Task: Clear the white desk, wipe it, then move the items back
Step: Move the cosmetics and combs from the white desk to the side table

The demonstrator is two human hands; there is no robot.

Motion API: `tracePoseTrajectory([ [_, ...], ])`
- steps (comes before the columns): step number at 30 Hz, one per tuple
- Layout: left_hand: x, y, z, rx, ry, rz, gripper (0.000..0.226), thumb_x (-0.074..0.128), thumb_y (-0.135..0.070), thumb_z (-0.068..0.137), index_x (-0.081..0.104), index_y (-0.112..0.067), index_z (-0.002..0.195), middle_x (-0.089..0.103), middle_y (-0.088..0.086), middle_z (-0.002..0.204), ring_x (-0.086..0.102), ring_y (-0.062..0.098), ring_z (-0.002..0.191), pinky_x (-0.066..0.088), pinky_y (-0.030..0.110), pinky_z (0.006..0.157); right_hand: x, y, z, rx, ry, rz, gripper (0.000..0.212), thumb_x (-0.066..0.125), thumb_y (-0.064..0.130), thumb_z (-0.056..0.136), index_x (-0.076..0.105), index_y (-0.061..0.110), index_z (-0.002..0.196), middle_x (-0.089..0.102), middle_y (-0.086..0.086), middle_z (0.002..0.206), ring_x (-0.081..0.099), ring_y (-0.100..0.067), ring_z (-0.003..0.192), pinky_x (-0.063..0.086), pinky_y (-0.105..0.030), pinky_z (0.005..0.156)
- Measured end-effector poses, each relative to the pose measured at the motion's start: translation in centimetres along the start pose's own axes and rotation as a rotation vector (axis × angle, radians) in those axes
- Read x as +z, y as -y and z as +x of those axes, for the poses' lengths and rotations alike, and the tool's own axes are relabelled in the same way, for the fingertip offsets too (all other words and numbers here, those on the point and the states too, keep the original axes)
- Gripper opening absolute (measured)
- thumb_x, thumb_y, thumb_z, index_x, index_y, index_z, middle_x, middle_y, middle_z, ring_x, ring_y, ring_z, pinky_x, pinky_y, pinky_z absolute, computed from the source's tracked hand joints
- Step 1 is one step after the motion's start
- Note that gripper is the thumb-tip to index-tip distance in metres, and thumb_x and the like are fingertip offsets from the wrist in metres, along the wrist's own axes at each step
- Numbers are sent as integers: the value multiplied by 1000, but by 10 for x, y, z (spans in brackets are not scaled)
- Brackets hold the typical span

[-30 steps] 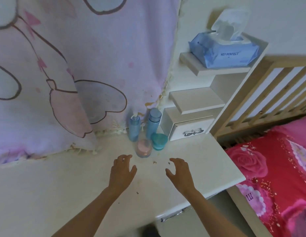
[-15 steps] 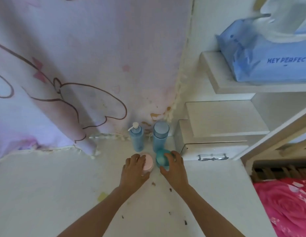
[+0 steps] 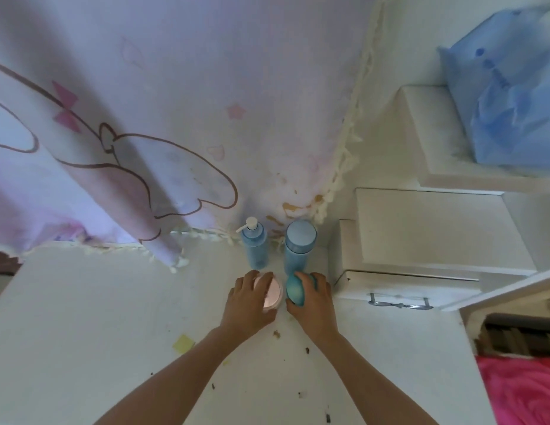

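Note:
On the white desk [image 3: 114,317] a pink-lidded jar [image 3: 273,293] stands beside a teal rounded jar [image 3: 295,289]. My left hand [image 3: 249,305] grips the pink jar from above, fingers curled over its lid. My right hand [image 3: 313,302] grips the teal jar, fingers wrapped round its far side. Behind them, against the curtain, stand a blue pump bottle [image 3: 254,243] and a taller blue capped bottle [image 3: 299,246]. Crumbs and dark specks dot the desk near my forearms, and a yellow paper scrap [image 3: 183,343] lies to the left.
A pink-lilac cartoon curtain [image 3: 145,118] hangs at the back and drapes onto the desk. To the right stands a white stepped shelf unit with a small drawer [image 3: 399,292]. A blue tissue pack [image 3: 507,102] lies on its top shelf. A red bedspread [image 3: 519,391] shows at the lower right.
Both hands reached forward from the desk's middle to the two jars and closed on them. The view has come closer to the back corner.

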State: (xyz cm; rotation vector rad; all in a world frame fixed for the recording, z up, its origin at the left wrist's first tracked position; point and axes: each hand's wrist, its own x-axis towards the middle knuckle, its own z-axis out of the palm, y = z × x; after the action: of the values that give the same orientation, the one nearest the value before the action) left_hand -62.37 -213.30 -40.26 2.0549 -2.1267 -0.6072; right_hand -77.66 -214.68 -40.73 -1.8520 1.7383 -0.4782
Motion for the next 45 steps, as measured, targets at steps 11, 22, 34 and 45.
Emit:
tracePoseTrajectory([
  [11, -22, 42, -44, -126, -162, -69, 72, 65, -39, 72, 35, -25, 136, 36, 1, 139, 39, 24, 120, 35, 29, 97, 14, 46, -14, -137, 93, -40, 56, 68, 26, 76, 45, 22, 127, 39, -5, 126, 40, -21, 113, 35, -25, 94],
  [22, -69, 167, -231, -574, -461, -135, 67, 63, -36, 74, 37, -22, 134, 37, 1, 137, 40, 24, 119, 36, 30, 99, 104, 204, -97, -521, 349, -26, 57, 67, 23, 76, 45, 22, 129, 37, -6, 126, 40, -22, 113, 37, -26, 96],
  [34, -42, 260, -571, -1215, -837, -220, 60, 64, -36, 72, 42, -27, 128, 42, -1, 129, 38, 22, 116, 38, 31, 94, 243, 369, -338, -1096, 728, -24, 56, 68, 19, 74, 48, 21, 126, 40, -3, 124, 41, -21, 114, 40, -25, 91],
  [45, -1, 257, -734, -1665, -1058, -260, 60, 63, -33, 70, 42, -29, 126, 40, -3, 128, 36, 20, 114, 42, 30, 90, 325, 441, -493, -1451, 1051, -32, 56, 70, 25, 75, 46, 26, 126, 39, 1, 117, 44, -14, 107, 34, -14, 83],
])
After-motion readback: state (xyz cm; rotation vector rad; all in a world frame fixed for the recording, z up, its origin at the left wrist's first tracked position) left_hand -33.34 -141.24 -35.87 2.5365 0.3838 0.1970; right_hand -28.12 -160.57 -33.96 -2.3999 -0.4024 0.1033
